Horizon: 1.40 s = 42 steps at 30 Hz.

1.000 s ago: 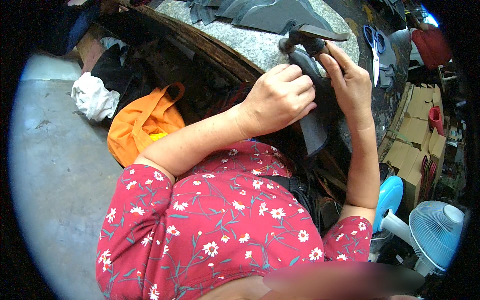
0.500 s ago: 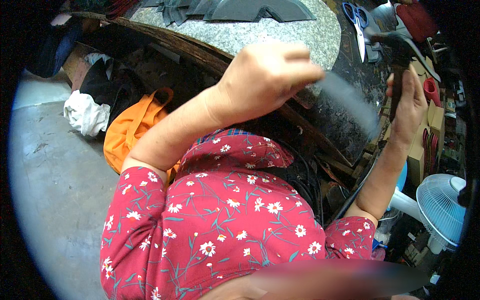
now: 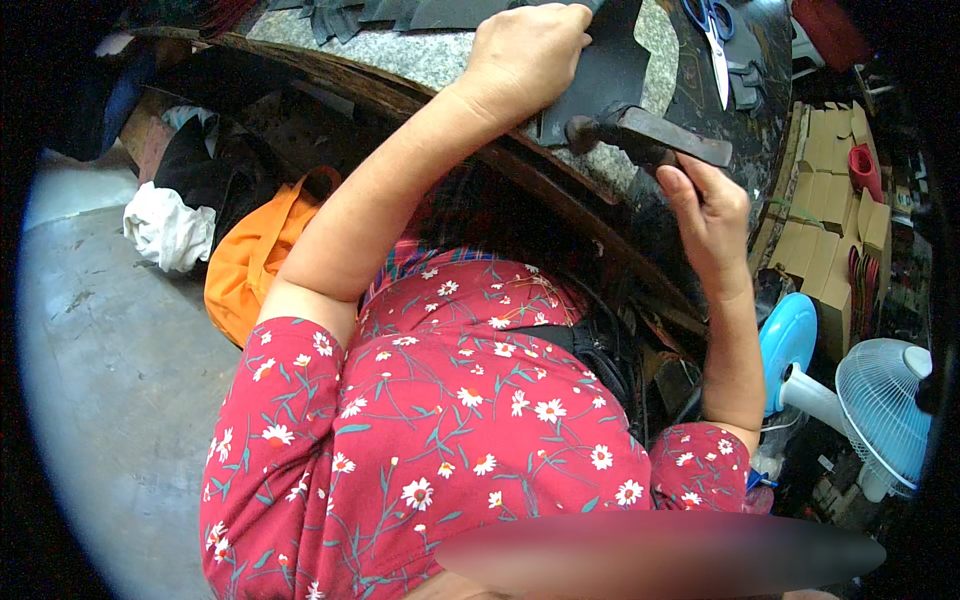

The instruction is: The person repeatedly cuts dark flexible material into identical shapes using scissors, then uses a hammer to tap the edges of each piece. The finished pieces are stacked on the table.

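My left hand point(image 3: 528, 62) is closed at the near edge of a stone slab point(image 3: 658, 50), its fingers pinching a flat black piece of sheet material point(image 3: 605, 75), perhaps leather. The piece lies across the slab and reaches its near edge. To the right, my right hand point(image 3: 715, 220) is closed round the handle of a hammer point(image 3: 672, 137). The dark metal head, with one rounded end and one flat wedge end, is over the near end of the black piece; whether they touch I cannot tell. Most of the handle is hidden.
Several dark cut pieces point(image 3: 400, 14) lie at the slab's far side. Blue-handled scissors point(image 3: 716, 55) rest on the dark bench to the right. Cardboard boxes point(image 3: 815, 165) and a blue fan point(image 3: 880, 415) stand further right. An orange bag point(image 3: 250, 260) and white cloth point(image 3: 168, 228) are at left.
My left hand has moved up and away, bringing the black piece from the air onto the slab. My right hand has come left with the hammer, its head now over the piece.
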Each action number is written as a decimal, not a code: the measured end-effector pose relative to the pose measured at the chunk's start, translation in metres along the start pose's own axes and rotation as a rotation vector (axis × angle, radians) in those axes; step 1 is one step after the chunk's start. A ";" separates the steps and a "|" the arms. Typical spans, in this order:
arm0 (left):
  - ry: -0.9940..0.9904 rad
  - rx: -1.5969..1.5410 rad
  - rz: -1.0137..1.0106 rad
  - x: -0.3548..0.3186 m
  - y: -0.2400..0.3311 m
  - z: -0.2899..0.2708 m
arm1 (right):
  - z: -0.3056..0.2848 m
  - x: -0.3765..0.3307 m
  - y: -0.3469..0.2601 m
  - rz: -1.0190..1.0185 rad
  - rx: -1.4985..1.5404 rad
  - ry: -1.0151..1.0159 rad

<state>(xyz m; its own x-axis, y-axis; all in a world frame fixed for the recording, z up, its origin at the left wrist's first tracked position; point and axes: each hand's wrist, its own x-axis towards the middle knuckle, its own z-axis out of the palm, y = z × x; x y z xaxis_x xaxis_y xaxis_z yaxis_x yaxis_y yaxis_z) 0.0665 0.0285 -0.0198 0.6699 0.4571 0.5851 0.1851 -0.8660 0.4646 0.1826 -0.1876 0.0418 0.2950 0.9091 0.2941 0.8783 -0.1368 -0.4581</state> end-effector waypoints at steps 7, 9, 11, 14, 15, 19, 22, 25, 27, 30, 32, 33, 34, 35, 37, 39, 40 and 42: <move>0.027 0.092 0.041 0.000 0.001 0.004 | -0.008 -0.007 0.004 0.022 0.033 0.145; 0.013 0.089 0.031 0.000 0.000 0.005 | 0.005 -0.009 -0.001 -0.101 -0.036 0.032; 0.003 0.071 0.038 0.001 0.000 0.005 | 0.012 -0.004 0.000 -0.091 0.018 0.031; -0.007 0.074 0.040 0.002 0.000 0.004 | 0.000 0.010 0.017 -0.026 -0.169 0.132; -0.015 0.074 0.040 0.002 0.000 0.003 | -0.010 0.010 0.022 0.062 -0.103 0.120; -0.141 0.072 -0.032 0.004 0.000 0.002 | -0.016 0.007 0.036 0.124 0.162 0.358; -0.083 0.077 -0.008 0.004 0.000 0.003 | -0.005 0.001 0.034 0.159 0.157 0.110; -0.041 0.068 0.008 0.005 0.000 0.003 | -0.009 0.000 0.030 0.192 0.008 0.115; -0.062 0.061 -0.003 0.003 0.000 0.001 | -0.022 0.000 0.029 0.092 -0.189 0.180; -0.057 0.067 0.009 0.003 0.000 -0.003 | -0.027 -0.003 0.027 0.196 0.072 0.249; -0.056 0.063 0.013 0.003 0.002 -0.005 | -0.018 -0.004 0.027 0.444 0.341 0.291; -0.082 0.072 0.018 0.003 0.003 -0.006 | -0.013 -0.004 0.028 0.297 0.126 0.159; -0.101 0.084 0.032 0.003 0.004 -0.007 | -0.010 -0.002 0.029 0.256 0.104 0.125; -0.139 0.101 0.034 0.004 0.005 -0.007 | -0.007 0.000 0.031 0.342 0.030 0.024; -0.146 0.098 0.055 0.005 0.005 -0.008 | -0.012 0.004 0.037 0.133 -0.133 0.167; -0.178 0.121 0.073 0.006 0.006 -0.008 | -0.021 0.005 0.041 0.051 -0.278 0.254; -0.189 0.122 0.072 0.006 0.006 -0.008 | -0.020 0.005 0.041 0.064 -0.252 0.322; -0.215 0.113 0.067 0.006 0.007 -0.008 | -0.018 0.004 0.040 0.232 0.120 0.280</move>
<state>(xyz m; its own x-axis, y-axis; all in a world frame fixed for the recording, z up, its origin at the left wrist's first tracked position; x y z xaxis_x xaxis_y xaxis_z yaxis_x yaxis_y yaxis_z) 0.0664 0.0270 -0.0077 0.8188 0.3546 0.4515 0.2062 -0.9156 0.3452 0.2258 -0.1966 0.0401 0.5866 0.7144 0.3816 0.7307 -0.2637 -0.6297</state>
